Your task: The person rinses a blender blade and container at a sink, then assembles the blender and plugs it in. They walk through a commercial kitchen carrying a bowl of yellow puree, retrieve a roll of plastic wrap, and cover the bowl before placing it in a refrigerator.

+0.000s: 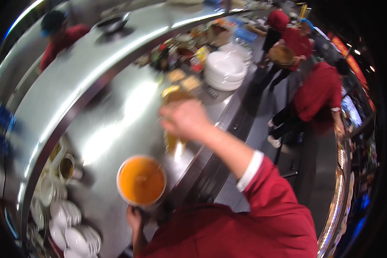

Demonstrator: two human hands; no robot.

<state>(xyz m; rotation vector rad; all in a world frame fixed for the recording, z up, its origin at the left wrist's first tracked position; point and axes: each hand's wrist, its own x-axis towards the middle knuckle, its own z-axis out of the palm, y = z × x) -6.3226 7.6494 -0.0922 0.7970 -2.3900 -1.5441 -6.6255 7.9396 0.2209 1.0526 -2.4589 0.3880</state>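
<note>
My left hand (134, 216) is at the near edge of a round white bowl (142, 180), with the thumb close to its rim; most of the fingers are hidden beneath. An orange liquid or smooth food fills the bowl nearly to the rim. My right hand (185, 119) reaches across the steel counter with its fingers curled, blurred by motion. Just under and beyond it are a yellow-brown bottle or jar (172, 143) and a brown round thing (179, 96), both partly covered by the hand. Whether the fingers grip either one is unclear.
Stacked white plates (225, 69) stand at the counter's far right, near two small tan items (183, 80). More dish stacks (80, 238) and a metal cup (67, 166) line the left. A raised steel shelf (74, 77) runs along the back. Several people in red (319, 93) are nearby.
</note>
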